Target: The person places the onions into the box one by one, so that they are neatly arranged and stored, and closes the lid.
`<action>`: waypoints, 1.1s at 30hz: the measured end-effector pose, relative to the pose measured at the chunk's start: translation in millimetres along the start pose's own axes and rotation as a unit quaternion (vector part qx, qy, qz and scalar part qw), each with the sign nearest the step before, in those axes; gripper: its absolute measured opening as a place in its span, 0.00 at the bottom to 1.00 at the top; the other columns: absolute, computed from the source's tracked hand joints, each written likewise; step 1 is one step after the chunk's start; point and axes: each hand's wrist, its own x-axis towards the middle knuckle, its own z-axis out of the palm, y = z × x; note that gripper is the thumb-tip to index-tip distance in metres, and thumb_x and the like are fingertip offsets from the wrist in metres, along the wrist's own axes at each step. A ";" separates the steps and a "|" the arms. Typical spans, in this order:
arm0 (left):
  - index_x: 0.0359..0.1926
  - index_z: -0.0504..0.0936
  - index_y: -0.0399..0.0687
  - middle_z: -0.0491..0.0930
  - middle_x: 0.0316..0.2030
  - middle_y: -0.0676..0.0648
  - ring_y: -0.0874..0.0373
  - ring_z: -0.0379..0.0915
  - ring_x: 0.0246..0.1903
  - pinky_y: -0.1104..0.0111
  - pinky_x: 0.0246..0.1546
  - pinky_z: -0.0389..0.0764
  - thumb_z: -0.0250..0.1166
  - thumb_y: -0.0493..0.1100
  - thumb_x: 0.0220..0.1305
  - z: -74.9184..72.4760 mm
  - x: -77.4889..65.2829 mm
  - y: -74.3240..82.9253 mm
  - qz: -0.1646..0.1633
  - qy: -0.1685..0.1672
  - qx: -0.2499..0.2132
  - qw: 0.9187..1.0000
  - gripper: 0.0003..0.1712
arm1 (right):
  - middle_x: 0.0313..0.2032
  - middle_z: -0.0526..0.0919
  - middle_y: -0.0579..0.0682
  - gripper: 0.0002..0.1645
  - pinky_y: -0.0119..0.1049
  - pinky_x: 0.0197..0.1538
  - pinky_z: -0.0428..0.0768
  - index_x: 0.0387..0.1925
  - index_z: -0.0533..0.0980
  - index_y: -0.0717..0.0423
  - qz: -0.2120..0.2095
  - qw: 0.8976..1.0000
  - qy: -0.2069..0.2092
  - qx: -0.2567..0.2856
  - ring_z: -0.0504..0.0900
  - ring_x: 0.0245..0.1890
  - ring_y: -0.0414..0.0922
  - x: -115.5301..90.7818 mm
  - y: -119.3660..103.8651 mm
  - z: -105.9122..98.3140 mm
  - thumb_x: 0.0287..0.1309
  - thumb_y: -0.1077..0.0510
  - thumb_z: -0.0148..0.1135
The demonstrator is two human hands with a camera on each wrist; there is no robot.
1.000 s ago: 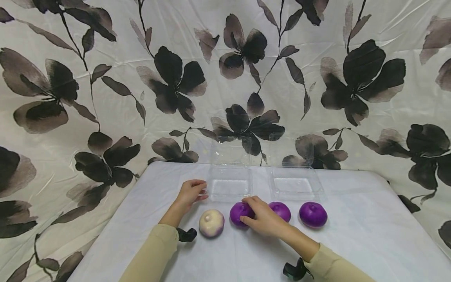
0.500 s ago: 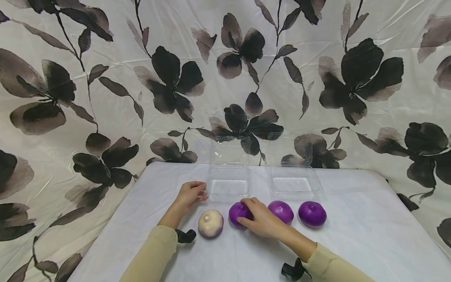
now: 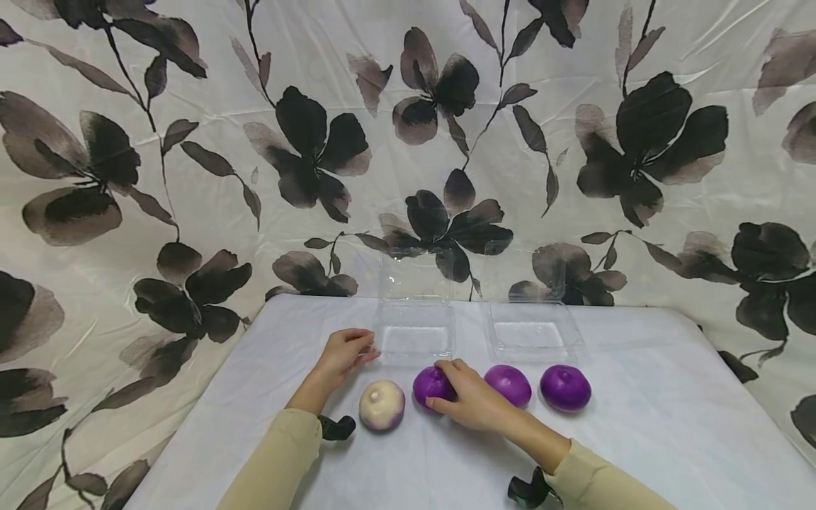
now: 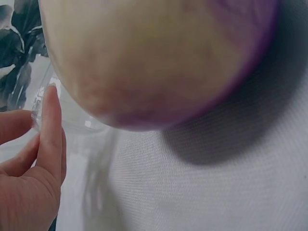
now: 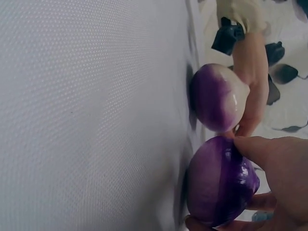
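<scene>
My right hand (image 3: 470, 398) curls round a purple bulb (image 3: 430, 382); my left hand (image 3: 341, 353) pinches a clear box (image 3: 414, 340) near the counter's (image 3: 669, 425) far edge. Grasping, apparently; lifting would need firmness.

Behind the desk (image 3: 440, 467) hangs a big pale cloth (image 3: 382, 159) with creases and some shiny spots. It has big flowers (image 3: 656, 120) on it, black and brownish grey, with thin dark stems (image 3: 149, 106) and pointy leaves (image 3: 207, 159). It fills the top of the head view and shows on both sides too. The desk wears a white cover (image 5: 91, 110) with a tiny bumpy weave.
</scene>
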 end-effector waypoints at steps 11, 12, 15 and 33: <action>0.61 0.72 0.20 0.73 0.43 0.38 0.57 0.74 0.35 0.67 0.44 0.91 0.60 0.30 0.73 -0.5 -2.3 0.9 0.011 -0.006 -0.006 1.000 0.20 | 0.61 0.73 0.65 0.42 0.57 0.64 0.81 0.70 0.66 0.64 -0.009 1.000 -0.011 -0.002 0.76 0.60 0.59 0.6 2.4 2.3 0.67 0.41 0.65; 0.61 0.72 0.20 0.73 0.43 0.38 0.57 0.74 0.35 0.67 0.44 0.91 0.60 0.30 0.73 -0.9 -2.5 1.1 0.011 -0.007 -0.007 1.000 0.20 | 0.61 0.73 0.65 0.42 0.57 0.64 0.81 0.71 0.66 0.64 -0.008 1.000 -0.012 -0.004 0.76 0.61 0.60 0.6 2.5 2.2 0.67 0.41 0.65; 0.61 0.71 0.20 0.73 0.44 0.37 0.57 0.74 0.35 0.67 0.44 0.91 0.60 0.30 0.73 -1.6 -1.1 1.9 0.012 -0.007 -0.006 1.000 0.20 | 0.62 0.73 0.64 0.42 0.58 0.64 0.81 0.71 0.66 0.63 -0.008 1.000 -0.011 -0.005 0.76 0.61 0.60 0.1 1.4 0.3 0.68 0.40 0.64; 0.62 0.70 0.21 0.72 0.48 0.33 0.57 0.73 0.36 0.66 0.47 0.90 0.59 0.30 0.73 -0.4 -1.8 3.0 0.007 -0.011 -0.005 1.000 0.21 | 0.62 0.73 0.64 0.40 0.57 0.61 0.83 0.71 0.66 0.64 -0.024 1.000 0.011 -0.003 0.76 0.61 0.59 -3.9 -6.1 -25.4 0.67 0.45 0.67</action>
